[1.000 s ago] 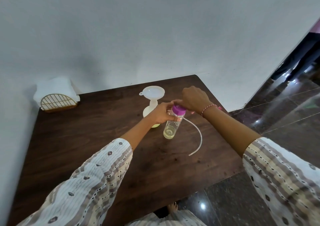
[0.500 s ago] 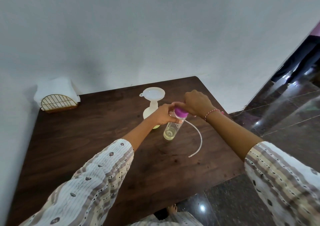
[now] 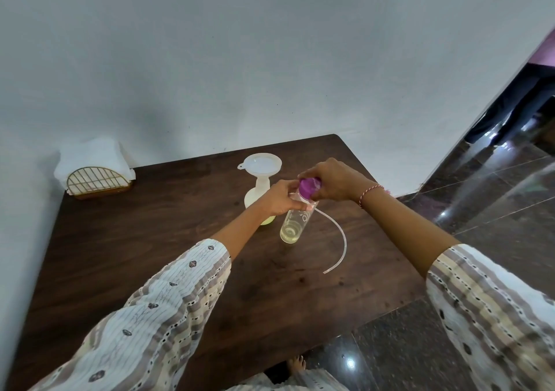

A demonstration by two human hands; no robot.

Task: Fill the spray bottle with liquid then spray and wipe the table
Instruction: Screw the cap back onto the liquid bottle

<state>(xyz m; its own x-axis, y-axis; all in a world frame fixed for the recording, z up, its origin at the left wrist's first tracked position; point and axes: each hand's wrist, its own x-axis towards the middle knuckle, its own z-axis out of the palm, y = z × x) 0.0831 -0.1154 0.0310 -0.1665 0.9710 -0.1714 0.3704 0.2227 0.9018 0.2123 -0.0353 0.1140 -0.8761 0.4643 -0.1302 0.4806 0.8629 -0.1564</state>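
Observation:
A clear bottle [image 3: 292,225] with a little pale yellow liquid stands on the dark wooden table [image 3: 150,255]. Its purple cap [image 3: 309,188] sits on top. My left hand [image 3: 280,200] grips the bottle's upper part. My right hand [image 3: 330,180] curls its fingers round the purple cap. A thin clear tube [image 3: 339,240] curves from the bottle's neck area out over the table to the right. Behind my left hand stands a pale yellow bottle [image 3: 259,194] with a white funnel [image 3: 262,164] in its mouth.
A gold wire napkin holder [image 3: 97,180] with white napkins sits at the table's far left corner against the wall. The table's right and near edges drop to a glossy dark floor [image 3: 495,195]. A person's legs [image 3: 510,111] show at the far right.
My right hand has turned on the purple cap, which now tilts toward me. The left hand keeps its hold and the bottle stays in place.

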